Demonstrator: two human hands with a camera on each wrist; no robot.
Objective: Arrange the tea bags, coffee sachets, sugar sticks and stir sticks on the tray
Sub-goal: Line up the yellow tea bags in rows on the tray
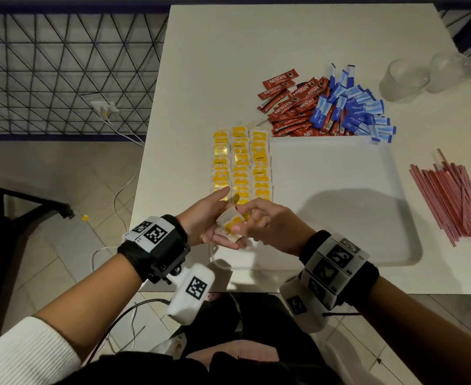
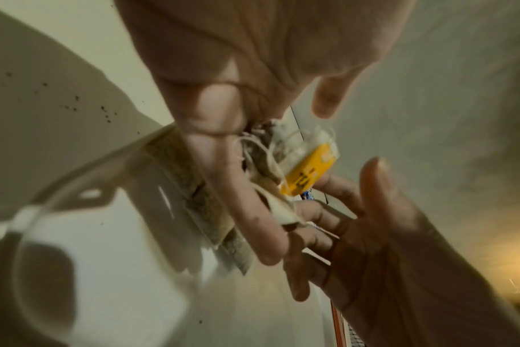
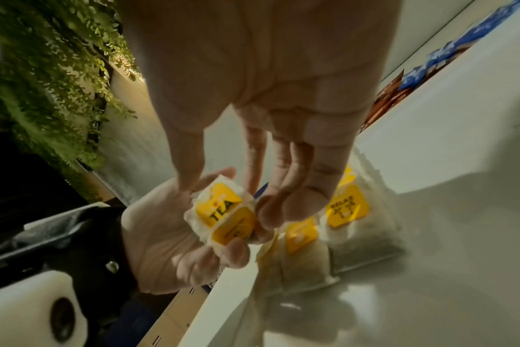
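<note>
Yellow tags are marking the three rows of tea bags [image 1: 240,162] lying on the left part of the white tray [image 1: 340,195], each bag a pale paper pouch overlapping the next. Just nearer the person, the left hand [image 1: 203,218] is cupping palm-up under a small bunch of tea bags [image 1: 230,222], its grip curled loosely round them with the thumb pointing toward the rows. In the right wrist view the bunch [image 3: 223,211] is showing white crinkled paper with yellow labels, one reading TEA. The right hand [image 1: 270,226] is meeting the same bunch from the other side, its grip pinching a bag between thumb and fingertips above the near left corner of the tray.

Beyond the tray's far edge, red coffee sachets [image 1: 292,107] are lying heaped on the white worktop [image 1: 215,65], touching and partly mixing with the blue and pale-blue sugar sticks [image 1: 354,112] to their right. Two clear plastic cups [image 1: 404,79] are standing further right. Red stir sticks [image 1: 456,201] are lying fanned on the worktop beside the tray's right edge.
</note>
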